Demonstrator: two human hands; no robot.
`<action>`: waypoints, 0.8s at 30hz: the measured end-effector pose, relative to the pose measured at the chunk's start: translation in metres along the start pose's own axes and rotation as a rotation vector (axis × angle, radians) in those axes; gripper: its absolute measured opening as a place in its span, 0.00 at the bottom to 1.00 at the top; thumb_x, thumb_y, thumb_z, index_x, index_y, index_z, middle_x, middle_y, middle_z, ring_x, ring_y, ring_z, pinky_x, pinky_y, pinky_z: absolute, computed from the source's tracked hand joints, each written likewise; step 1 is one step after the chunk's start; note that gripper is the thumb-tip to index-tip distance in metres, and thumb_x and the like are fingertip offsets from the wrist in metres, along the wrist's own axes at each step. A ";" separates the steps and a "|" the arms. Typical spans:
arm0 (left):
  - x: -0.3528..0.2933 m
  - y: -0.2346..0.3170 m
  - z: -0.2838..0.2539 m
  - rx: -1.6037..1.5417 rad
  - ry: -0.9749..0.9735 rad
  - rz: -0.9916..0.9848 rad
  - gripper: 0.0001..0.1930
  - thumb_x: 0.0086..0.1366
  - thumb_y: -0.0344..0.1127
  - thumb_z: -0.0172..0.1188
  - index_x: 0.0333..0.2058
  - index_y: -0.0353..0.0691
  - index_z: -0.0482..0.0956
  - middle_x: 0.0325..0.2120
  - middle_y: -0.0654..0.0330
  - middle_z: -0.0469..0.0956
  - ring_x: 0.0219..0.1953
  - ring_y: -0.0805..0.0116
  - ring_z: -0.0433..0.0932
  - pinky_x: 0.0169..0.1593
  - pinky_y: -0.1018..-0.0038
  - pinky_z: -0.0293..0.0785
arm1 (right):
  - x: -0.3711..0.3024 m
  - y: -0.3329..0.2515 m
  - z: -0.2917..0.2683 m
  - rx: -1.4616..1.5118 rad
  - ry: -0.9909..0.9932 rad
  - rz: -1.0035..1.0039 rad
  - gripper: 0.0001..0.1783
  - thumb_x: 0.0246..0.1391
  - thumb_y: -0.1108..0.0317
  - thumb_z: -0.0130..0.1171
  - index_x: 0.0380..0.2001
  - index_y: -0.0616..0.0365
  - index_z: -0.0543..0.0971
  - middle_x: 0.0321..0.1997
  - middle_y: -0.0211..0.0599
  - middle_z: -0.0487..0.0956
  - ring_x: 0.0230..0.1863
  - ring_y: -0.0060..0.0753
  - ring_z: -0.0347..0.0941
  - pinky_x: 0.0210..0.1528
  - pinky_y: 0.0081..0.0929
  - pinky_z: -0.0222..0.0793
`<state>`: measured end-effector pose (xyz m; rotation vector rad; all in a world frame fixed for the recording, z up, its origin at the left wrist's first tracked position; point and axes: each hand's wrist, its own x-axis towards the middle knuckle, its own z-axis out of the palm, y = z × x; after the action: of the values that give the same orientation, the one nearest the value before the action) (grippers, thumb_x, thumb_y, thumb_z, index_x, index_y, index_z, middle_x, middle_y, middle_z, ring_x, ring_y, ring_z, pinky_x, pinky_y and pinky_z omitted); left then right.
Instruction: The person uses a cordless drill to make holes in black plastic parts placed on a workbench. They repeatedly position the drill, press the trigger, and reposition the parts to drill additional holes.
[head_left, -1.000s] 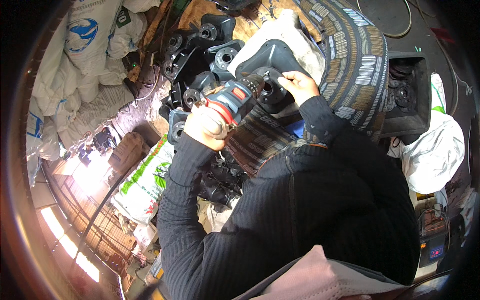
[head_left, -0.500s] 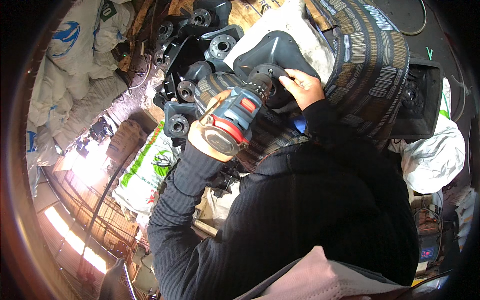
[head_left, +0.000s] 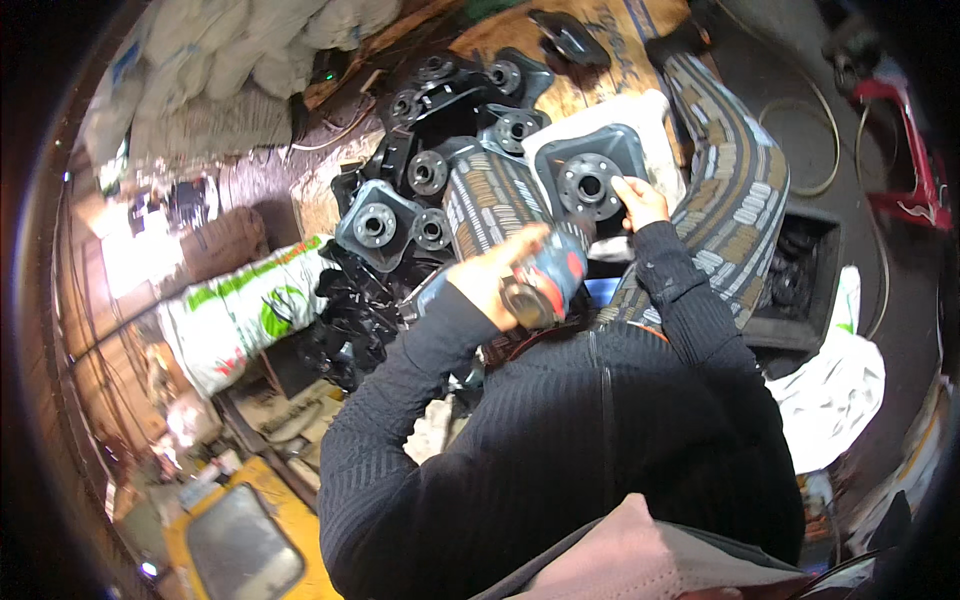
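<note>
My left hand [head_left: 487,283] is closed round a blue and red cordless drill [head_left: 556,272], blurred by motion. The drill sits low between my legs, below the flanged hub and apart from it. That flanged hub [head_left: 570,186], a dark round disc with a centre bore and a ring of holes on a square black plate, rests on a white pad [head_left: 655,120]. At the disc's right edge, the thumb and fingers of my right hand [head_left: 645,204] are pinched on the rim. Whether a small piece is also between them is hidden.
Several similar black flanged parts [head_left: 375,226] are heaped to the left. My patterned trouser legs [head_left: 745,195] flank the pad. A black crate [head_left: 795,275] stands at right, by a white sack [head_left: 830,400]. A green-and-white sack [head_left: 250,310] lies at left.
My left hand has drawn the drill off the flanged hub, back toward my body. My right hand stays at the disc's right edge. The whole view has shifted, showing a yellow-framed object at lower left.
</note>
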<state>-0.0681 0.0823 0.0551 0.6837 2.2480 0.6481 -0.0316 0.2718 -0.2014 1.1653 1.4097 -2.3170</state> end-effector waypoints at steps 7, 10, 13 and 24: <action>-0.093 -0.082 0.078 0.115 -0.084 -0.053 0.41 0.45 0.32 0.63 0.61 0.43 0.60 0.47 0.52 0.75 0.51 0.50 0.69 0.55 0.64 0.65 | -0.015 -0.041 -0.001 0.120 -0.007 -0.057 0.16 0.52 0.56 0.63 0.39 0.52 0.74 0.18 0.20 0.67 0.11 0.14 0.51 0.13 0.18 0.52; -0.100 -0.098 0.061 -0.395 0.436 0.121 0.43 0.51 0.34 0.64 0.65 0.40 0.52 0.55 0.51 0.69 0.53 0.57 0.70 0.54 0.66 0.68 | -0.052 -0.103 0.001 0.170 -0.533 0.105 0.21 0.54 0.53 0.60 0.44 0.55 0.72 0.24 0.28 0.73 0.12 0.18 0.56 0.12 0.18 0.54; -0.091 -0.090 0.046 -0.441 0.670 0.156 0.35 0.57 0.40 0.65 0.60 0.35 0.61 0.49 0.52 0.74 0.45 0.69 0.74 0.51 0.71 0.69 | -0.122 -0.112 0.092 0.235 -0.430 -0.119 0.21 0.55 0.53 0.58 0.43 0.59 0.73 0.29 0.37 0.77 0.16 0.24 0.68 0.10 0.15 0.56; -0.250 -0.298 0.066 -0.331 1.466 -0.999 0.22 0.52 0.47 0.63 0.31 0.30 0.78 0.28 0.45 0.80 0.32 0.53 0.80 0.38 0.62 0.74 | -0.071 -0.072 0.069 0.093 -0.439 0.138 0.26 0.57 0.61 0.57 0.57 0.59 0.68 0.21 0.17 0.60 0.18 0.12 0.54 0.16 0.12 0.50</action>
<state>0.0514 -0.2778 -0.0534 -1.5149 3.0009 1.0687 -0.0574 0.2381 -0.0866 0.6852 1.0421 -2.3668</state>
